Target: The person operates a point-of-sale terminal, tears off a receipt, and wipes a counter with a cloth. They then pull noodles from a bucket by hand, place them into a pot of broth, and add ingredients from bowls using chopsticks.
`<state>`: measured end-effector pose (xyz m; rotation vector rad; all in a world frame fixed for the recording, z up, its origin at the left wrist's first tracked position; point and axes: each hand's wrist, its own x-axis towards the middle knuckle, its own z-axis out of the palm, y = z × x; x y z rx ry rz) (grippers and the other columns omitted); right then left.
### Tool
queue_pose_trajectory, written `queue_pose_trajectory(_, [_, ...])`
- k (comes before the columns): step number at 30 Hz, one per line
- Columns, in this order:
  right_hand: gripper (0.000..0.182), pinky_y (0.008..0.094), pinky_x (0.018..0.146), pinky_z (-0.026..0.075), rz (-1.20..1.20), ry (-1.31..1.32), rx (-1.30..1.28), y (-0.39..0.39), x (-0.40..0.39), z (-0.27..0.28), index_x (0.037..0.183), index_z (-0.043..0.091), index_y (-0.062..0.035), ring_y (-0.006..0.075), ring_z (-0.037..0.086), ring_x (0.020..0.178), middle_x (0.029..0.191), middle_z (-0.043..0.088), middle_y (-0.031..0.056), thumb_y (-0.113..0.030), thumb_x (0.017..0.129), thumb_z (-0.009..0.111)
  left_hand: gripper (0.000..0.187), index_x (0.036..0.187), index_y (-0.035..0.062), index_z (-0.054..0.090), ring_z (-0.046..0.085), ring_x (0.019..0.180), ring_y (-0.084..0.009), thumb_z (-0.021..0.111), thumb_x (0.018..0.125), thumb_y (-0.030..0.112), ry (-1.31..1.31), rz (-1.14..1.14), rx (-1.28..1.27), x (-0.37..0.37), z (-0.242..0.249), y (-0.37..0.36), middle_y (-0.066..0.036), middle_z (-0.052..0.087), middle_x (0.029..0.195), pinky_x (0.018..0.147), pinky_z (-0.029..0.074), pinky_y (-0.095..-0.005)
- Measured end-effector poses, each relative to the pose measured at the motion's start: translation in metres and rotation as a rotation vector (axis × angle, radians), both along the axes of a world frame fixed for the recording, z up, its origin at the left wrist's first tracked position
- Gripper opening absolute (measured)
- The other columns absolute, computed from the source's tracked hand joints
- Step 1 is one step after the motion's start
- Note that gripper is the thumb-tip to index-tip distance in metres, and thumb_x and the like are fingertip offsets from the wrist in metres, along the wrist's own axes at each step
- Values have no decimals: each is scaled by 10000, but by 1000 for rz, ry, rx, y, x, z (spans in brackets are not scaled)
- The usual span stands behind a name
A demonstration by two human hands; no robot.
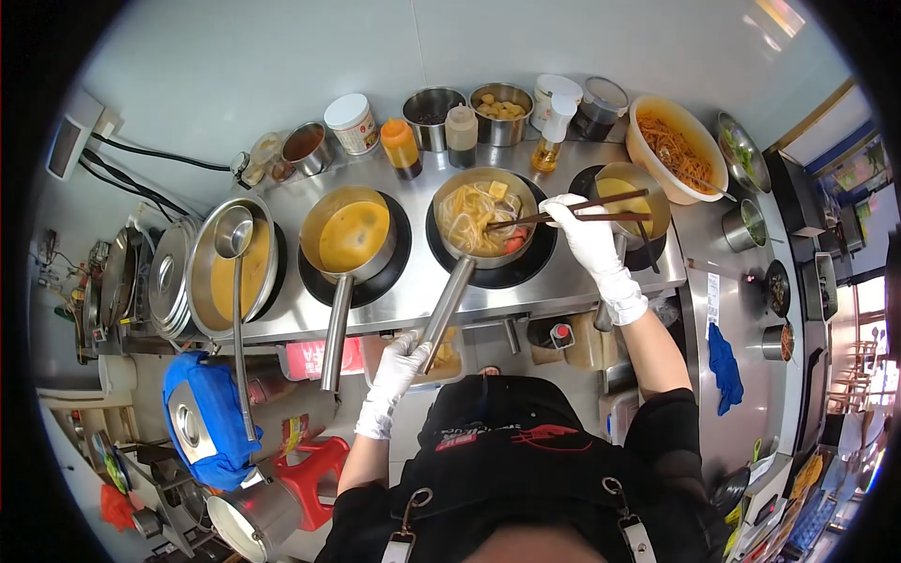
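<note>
My left hand, in a white glove, is closed round the end of the steel handle of a saucepan. This pan sits on the middle burner, with noodles, a yellow cube and a reddish piece in broth. A pair of long dark chopsticks is gripped in my right hand, also gloved. Their tips reach into the noodles. To the left stands another saucepan of yellow broth. A third saucepan of yellow liquid is partly behind my right hand and the chopsticks.
A ladle rests across a wide pan at the left. Along the wall stand an orange-topped squeeze bottle, a spray bottle and several tubs. A large bowl of orange shreds is back right; a red stool stands below.
</note>
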<state>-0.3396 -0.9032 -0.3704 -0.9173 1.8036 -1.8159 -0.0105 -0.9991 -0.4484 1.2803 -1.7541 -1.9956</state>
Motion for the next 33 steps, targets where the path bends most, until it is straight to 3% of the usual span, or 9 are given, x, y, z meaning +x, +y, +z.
queue_pose_trajectory(3, [138, 244, 690, 478, -70, 57, 120, 17, 3, 23, 857, 662, 16, 109, 600, 738, 777, 655, 46, -118, 851, 629, 429, 1206, -87, 526, 568, 828, -90, 651, 870, 149, 19, -38, 29, 1, -1, -5, -82, 634, 984, 721, 466, -202])
queue_pose_trajectory(7, [164, 248, 714, 478, -139, 267, 60, 26, 4, 42, 876, 657, 30, 135, 617, 764, 812, 668, 62, -124, 867, 602, 418, 1203, -89, 525, 570, 832, -94, 642, 872, 138, -35, -66, 9, 3, -6, -6, -92, 637, 987, 730, 468, -207])
queue_pose_trajectory(10, [130, 270, 770, 490, -87, 178, -127, 7, 10, 2, 927, 668, 14, 162, 631, 805, 878, 681, 81, -72, 840, 623, 417, 1201, -89, 527, 568, 836, -93, 642, 872, 139, -58, -95, 20, 2, -3, -8, -86, 634, 976, 740, 466, -208])
queue_pose_trajectory(14, [137, 281, 826, 488, 19, 105, 64, 16, 28, -30, 931, 676, -1, 167, 640, 909, 929, 686, 104, -70, 817, 646, 438, 1206, -90, 526, 561, 846, -89, 652, 866, 156, -86, -112, -72, 0, 2, -6, -76, 627, 958, 757, 456, -206])
queue_pose_trajectory(15, [144, 275, 827, 488, 54, 229, 123, 25, 34, -16, 937, 678, -7, 163, 640, 914, 938, 684, 113, -79, 814, 652, 459, 1213, -91, 523, 558, 850, -89, 659, 861, 171, -69, -98, -43, -1, 4, -6, -73, 628, 956, 763, 450, -203])
queue_pose_trajectory(19, [120, 264, 776, 504, -42, 251, 20, 49, 24, -16, 903, 683, -9, 143, 649, 831, 888, 699, 65, -66, 798, 686, 455, 1209, -92, 525, 558, 846, -86, 653, 866, 178, -129, -113, -101, 0, 1, -6, -73, 634, 960, 763, 452, -204])
queue_pose_trajectory(23, [91, 261, 802, 488, -150, 196, -51, 51, 22, 13, 903, 674, 6, 147, 624, 866, 922, 675, 79, -15, 824, 635, 406, 1201, -52, 550, 552, 794, -70, 640, 876, 175, -73, -115, -77, 3, -12, -9, -52, 639, 934, 719, 454, -199])
queue_pose_trajectory(26, [105, 268, 806, 487, -180, 347, -71, 36, 19, 1, 910, 672, 9, 164, 625, 877, 927, 672, 91, -20, 814, 641, 390, 1202, -37, 556, 549, 790, -67, 632, 882, 174, -116, -103, -114, 6, -22, -10, -42, 638, 922, 706, 455, -199])
queue_pose_trajectory(33, [100, 279, 794, 483, -177, 295, -56, 23, 15, -41, 915, 663, 1, 170, 623, 850, 906, 664, 89, -40, 832, 625, 384, 1199, -36, 559, 547, 787, -69, 628, 885, 174, -127, -95, -88, 5, -17, -8, -34, 636, 924, 702, 457, -197])
